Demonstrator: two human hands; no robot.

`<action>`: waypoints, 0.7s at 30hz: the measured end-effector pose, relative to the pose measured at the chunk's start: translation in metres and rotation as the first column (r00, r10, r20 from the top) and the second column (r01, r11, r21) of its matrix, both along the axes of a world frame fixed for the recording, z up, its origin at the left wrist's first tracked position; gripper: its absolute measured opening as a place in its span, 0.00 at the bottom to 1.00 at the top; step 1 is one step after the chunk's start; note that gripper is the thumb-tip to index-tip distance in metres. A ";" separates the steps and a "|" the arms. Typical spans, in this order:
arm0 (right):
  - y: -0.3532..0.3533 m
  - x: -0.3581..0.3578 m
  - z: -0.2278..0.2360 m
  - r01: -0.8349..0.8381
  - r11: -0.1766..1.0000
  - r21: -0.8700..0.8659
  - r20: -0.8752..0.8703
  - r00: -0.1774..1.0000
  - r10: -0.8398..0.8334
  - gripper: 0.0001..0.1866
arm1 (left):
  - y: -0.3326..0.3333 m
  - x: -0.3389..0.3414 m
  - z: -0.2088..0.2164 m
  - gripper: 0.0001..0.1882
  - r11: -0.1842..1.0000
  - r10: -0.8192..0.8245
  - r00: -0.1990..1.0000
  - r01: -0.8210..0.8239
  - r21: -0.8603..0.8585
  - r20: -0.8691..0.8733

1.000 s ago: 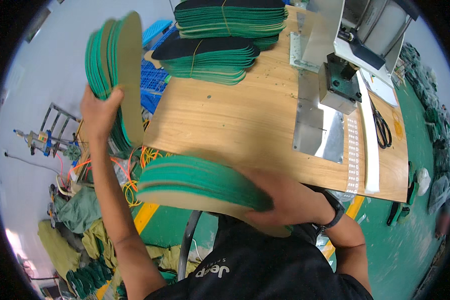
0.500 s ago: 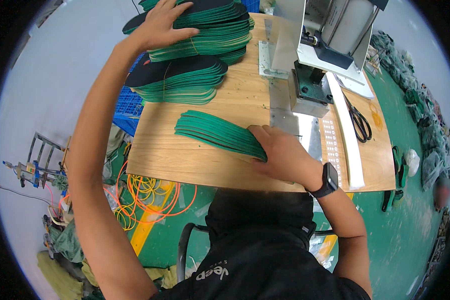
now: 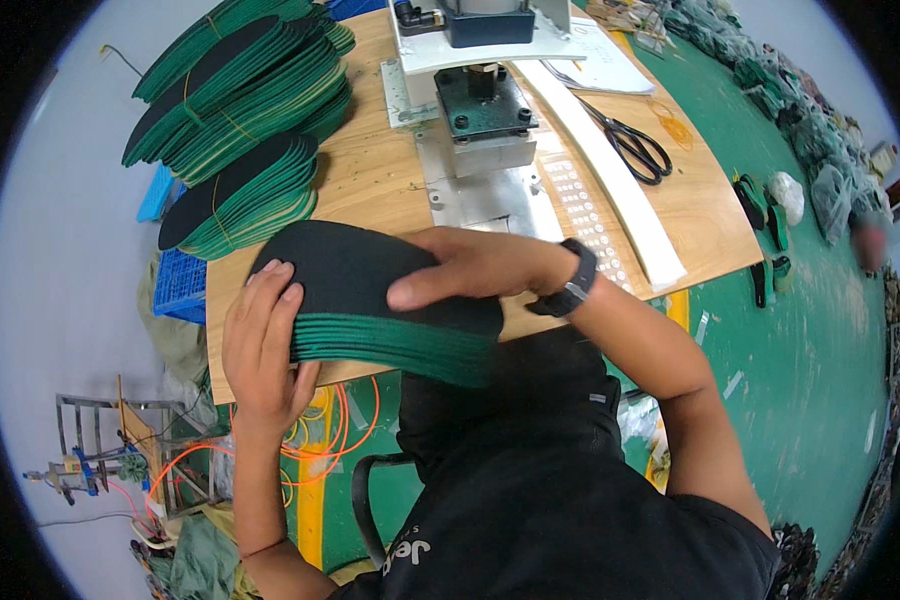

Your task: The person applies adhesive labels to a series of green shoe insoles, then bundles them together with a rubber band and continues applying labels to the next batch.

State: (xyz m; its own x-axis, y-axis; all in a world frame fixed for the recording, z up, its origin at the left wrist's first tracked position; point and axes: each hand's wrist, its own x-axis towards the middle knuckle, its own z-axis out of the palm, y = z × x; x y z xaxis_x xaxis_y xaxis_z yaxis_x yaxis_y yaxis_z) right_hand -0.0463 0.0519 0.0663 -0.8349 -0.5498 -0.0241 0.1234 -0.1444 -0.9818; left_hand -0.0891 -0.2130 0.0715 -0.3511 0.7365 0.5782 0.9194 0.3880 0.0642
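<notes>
A stack of shoe insoles [image 3: 335,270], black on its top face and green along its layered edges, is held between my two hands at the near edge of the wooden table. My left hand [image 3: 258,350] is closed round its left end, fingers over the black face and thumb beneath. From the far side my right hand [image 3: 480,265] grips it, its thumb lying on the black face and its other fingers hidden. The stack's lower right end is blurred. Beyond it lies a banded bundle of insoles [image 3: 245,190], with larger insole bundles [image 3: 240,90] farther back.
A press with a metal block [image 3: 490,150] stands at the table's far middle. To its right are a sheet of small round stickers [image 3: 577,205], a white strip [image 3: 610,180], black-handled scissors [image 3: 635,150], yellow rubber bands [image 3: 673,122] and papers [image 3: 610,60]. A blue crate [image 3: 180,285] sits beyond the left edge.
My left hand has come from the far bundles to the stack's left end. The stack, earlier under my right hand alone, now shows its black face and is nearer me. The view has shifted.
</notes>
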 end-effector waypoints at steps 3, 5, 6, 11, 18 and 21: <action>-0.007 0.003 0.009 0.050 0.932 0.359 -0.403 0.909 0.107 0.34 | -0.009 -0.001 0.020 0.40 0.983 -0.127 0.981 0.144 -0.111 0.150; -0.012 0.007 0.010 0.226 0.761 0.608 -0.610 0.747 0.265 0.39 | -0.014 -0.002 0.020 0.51 0.991 -0.126 0.976 0.133 -0.029 0.181; -0.012 0.013 0.011 0.288 0.650 0.704 -0.615 0.704 0.355 0.40 | -0.006 -0.006 0.021 0.52 0.991 -0.121 0.984 0.127 -0.040 0.129; 0.016 0.024 -0.012 0.503 0.579 0.642 -0.756 0.541 0.369 0.36 | 0.010 -0.038 0.009 0.46 0.919 -0.072 0.924 0.208 -0.335 0.375; 0.037 0.034 -0.012 0.646 0.473 0.599 -0.778 0.610 0.153 0.33 | -0.002 -0.029 -0.018 0.41 0.999 -0.032 0.938 0.042 -0.023 0.345; 0.041 0.039 -0.009 0.745 0.486 0.456 -0.845 0.534 -0.025 0.36 | -0.005 -0.025 -0.041 0.43 0.975 -0.097 0.889 -0.005 0.223 0.447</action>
